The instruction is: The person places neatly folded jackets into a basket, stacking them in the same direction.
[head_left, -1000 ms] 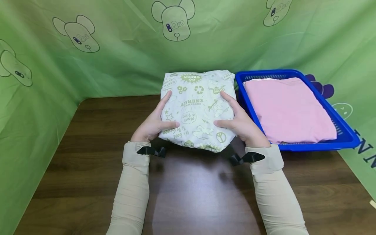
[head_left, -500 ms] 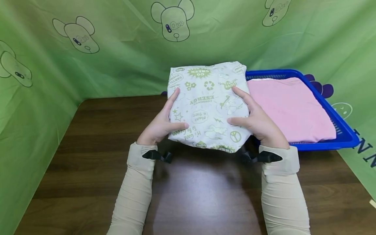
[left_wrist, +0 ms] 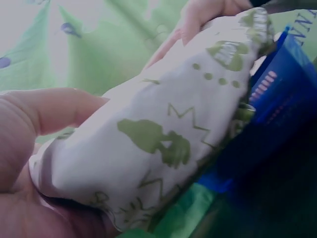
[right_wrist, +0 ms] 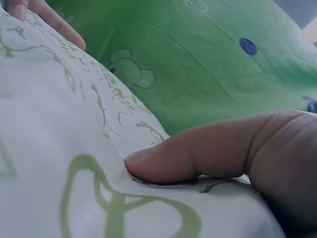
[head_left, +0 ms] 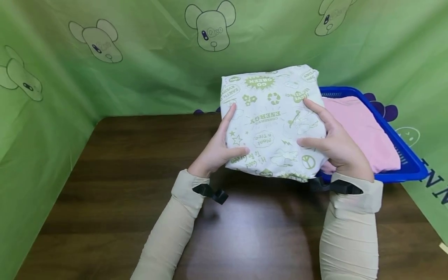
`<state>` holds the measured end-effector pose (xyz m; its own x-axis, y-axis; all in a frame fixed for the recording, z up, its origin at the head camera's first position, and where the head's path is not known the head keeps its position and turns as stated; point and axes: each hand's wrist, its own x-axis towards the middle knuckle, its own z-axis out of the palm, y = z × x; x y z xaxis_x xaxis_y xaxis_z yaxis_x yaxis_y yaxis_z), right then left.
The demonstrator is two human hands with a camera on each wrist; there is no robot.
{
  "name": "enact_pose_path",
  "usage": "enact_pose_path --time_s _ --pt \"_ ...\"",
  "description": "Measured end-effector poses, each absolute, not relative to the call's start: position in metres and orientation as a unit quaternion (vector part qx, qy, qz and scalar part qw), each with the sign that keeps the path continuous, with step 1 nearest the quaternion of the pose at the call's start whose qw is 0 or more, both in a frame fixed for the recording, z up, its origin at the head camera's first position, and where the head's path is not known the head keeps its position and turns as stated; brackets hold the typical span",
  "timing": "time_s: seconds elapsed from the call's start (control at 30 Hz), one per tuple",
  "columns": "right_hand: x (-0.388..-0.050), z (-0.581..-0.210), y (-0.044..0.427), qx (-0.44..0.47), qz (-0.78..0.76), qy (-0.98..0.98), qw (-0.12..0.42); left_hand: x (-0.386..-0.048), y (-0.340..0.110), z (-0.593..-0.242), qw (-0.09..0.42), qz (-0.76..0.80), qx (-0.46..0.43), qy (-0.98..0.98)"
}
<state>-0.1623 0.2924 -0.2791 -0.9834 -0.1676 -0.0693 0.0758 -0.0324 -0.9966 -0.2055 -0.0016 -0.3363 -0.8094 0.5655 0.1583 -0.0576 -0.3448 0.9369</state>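
Between both hands a folded white cloth (head_left: pixel 267 128) with green print is held in the air, its lower right part in front of a blue basket (head_left: pixel 409 178). My left hand (head_left: pixel 220 149) grips its left edge, thumb on top and other fingers mostly hidden underneath. On the right edge my right hand (head_left: pixel 337 146) holds it the same way; in the right wrist view its thumb (right_wrist: pixel 168 158) presses into the fabric. Inside the basket lies a folded pink cloth (head_left: pixel 364 128), partly covered from view by the white one. The left wrist view shows the bundle's thick folded side (left_wrist: pixel 163 134).
A dark wooden table (head_left: pixel 140 175) lies beneath the hands. A green curtain (head_left: pixel 147 77) with printed animal heads hangs behind and along both sides. The basket stands at the table's right rear, close to the curtain.
Both hands have carried the folded white cloth rightward and slightly up. It now overlaps the basket's left part and some of the pink cloth in the head view.
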Motion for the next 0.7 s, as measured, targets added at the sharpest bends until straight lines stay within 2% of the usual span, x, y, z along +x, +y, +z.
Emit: enact_pose_path --time_s 0.33,0.53,0.7 --pt "-0.160 -0.260 0.343 -0.047 -0.726 0.683 0.061 -0.204 0.041 -0.329 0.203 0.797 0.277 0.496" --pt "-0.157 -0.251 0.378 -0.032 -0.755 0.649 0.090 -0.203 0.074 -0.323 0.199 0.793 0.287 0.499" --pt "-0.159 -0.247 0.410 -0.039 -0.754 0.648 0.099 -0.203 0.098 -0.320 0.219 0.796 0.299 0.479"
